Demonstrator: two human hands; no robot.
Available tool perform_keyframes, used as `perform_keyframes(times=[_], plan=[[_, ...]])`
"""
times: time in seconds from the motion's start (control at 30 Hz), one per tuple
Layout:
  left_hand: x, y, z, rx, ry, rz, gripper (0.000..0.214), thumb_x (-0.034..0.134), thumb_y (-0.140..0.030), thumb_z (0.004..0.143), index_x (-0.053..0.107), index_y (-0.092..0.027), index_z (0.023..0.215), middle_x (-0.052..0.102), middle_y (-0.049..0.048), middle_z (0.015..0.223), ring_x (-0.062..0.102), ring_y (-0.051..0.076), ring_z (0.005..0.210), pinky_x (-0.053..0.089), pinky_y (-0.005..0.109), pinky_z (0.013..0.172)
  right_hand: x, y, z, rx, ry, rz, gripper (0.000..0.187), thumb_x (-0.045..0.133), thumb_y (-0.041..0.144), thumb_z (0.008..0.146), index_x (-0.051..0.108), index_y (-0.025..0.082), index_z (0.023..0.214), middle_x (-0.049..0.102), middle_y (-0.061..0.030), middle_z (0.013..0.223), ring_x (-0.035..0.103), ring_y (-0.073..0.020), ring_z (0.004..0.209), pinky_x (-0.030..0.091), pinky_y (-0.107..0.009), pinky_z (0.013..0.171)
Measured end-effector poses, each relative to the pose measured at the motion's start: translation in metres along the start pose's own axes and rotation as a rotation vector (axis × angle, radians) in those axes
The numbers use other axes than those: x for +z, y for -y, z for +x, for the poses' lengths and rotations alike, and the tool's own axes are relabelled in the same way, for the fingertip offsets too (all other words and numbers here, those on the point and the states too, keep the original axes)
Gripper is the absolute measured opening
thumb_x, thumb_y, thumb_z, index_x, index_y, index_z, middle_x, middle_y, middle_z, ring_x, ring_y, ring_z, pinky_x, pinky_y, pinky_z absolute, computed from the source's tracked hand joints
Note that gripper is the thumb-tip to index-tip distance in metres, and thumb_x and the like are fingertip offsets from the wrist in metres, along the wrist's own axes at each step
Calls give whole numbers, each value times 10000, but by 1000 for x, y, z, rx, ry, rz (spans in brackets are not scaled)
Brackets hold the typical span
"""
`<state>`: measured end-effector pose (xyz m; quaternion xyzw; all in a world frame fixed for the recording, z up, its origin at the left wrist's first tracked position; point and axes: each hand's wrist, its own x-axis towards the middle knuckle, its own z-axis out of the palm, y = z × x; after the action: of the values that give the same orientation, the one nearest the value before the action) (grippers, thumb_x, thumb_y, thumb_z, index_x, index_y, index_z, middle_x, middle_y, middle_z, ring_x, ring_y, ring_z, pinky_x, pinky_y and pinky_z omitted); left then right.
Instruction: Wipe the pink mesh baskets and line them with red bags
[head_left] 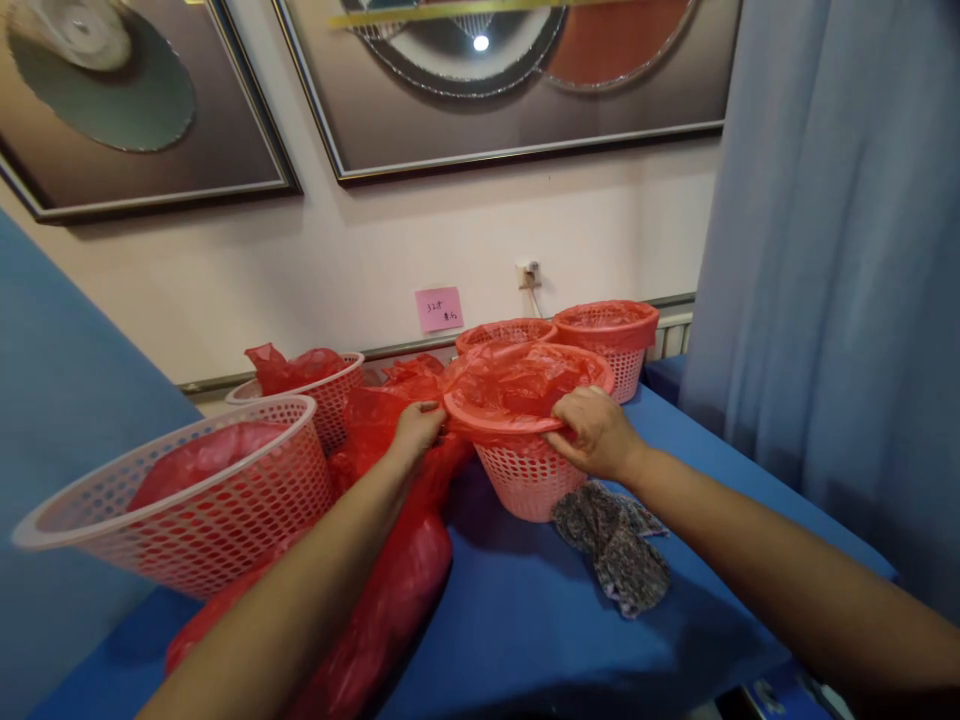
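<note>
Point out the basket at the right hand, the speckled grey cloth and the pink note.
Basket (527,478): head view, front lattice wall.
Speckled grey cloth (609,537): head view, middle.
Pink note (439,310): head view, centre.

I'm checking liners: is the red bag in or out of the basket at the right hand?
In: the bag shows inside the basket and laps over its rim.

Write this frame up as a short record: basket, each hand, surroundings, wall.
basket: pink basket, upright, red liner over its rim
right grip: closed on the near rim
left grip: at the rim's left side by red plastic; exact hold unclear
front: grey cloth on blue table
left: two white-rimmed baskets, red plastic inside
behind: two lined baskets
wall: pink note, socket
</note>
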<state>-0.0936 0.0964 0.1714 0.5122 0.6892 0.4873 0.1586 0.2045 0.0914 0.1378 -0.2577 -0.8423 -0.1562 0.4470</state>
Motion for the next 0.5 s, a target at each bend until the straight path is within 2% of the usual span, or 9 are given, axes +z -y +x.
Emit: perform_keyframes(times=[0.07,0.13,0.2,0.27,0.33,0.4,0.43,0.5], plan=[[-4,-6,-5,112,-65,20,522,735,-135,815,634,-151,1326,716,161,1251,712,282,1077,585,447,921,-3,-8,-1,-4,13,60,167,592,290,923,552,212,781,610,-31,721,505,-200,716,310,-343,718],[-10,-14,-12,368,-83,126,614,701,-99,798,616,-225,1393,592,136,1500,565,308,1359,465,500,1127,-6,-17,-3,-2,30,106,175,579,290,921,529,216,770,589,-25,712,503,-196,706,320,-340,710],[-18,-19,-17,698,-3,333,478,639,-102,839,698,-251,1289,613,104,1489,521,314,1397,402,533,1178,-10,-25,-6,-3,51,124,175,568,290,921,519,218,768,582,-23,717,504,-194,705,331,-339,709],[-23,-21,-22,923,91,524,326,572,-136,910,751,-236,1164,715,117,1311,601,314,1254,458,534,1107,-15,-33,-10,-14,79,99,171,559,294,918,520,219,769,585,-29,728,506,-199,713,349,-344,720],[-25,-20,-27,976,108,591,271,537,-181,970,760,-225,1117,755,121,1161,631,297,1107,511,486,1014,-21,-39,-12,-25,111,35,151,553,289,907,536,216,776,596,-43,743,519,-214,734,377,-363,748],[-21,-20,-34,991,74,604,255,532,-194,992,759,-217,1107,758,121,1101,619,288,1034,523,448,950,-28,-39,-14,-13,114,-27,68,561,252,876,587,197,845,655,-85,841,578,-254,842,414,-406,829],[-18,-20,-39,1003,63,610,248,535,-190,995,759,-219,1096,758,117,1080,611,284,1007,519,435,928,-31,-36,-14,0,93,-42,93,561,214,852,617,181,920,691,-114,944,605,-280,941,422,-435,890],[-7,-24,-52,1027,58,620,242,535,-171,1000,758,-227,1075,753,103,1044,596,271,959,504,414,893,-35,-22,-11,17,32,-16,323,552,135,809,631,161,1121,704,-151,1188,602,-312,1154,407,-482,1010]])
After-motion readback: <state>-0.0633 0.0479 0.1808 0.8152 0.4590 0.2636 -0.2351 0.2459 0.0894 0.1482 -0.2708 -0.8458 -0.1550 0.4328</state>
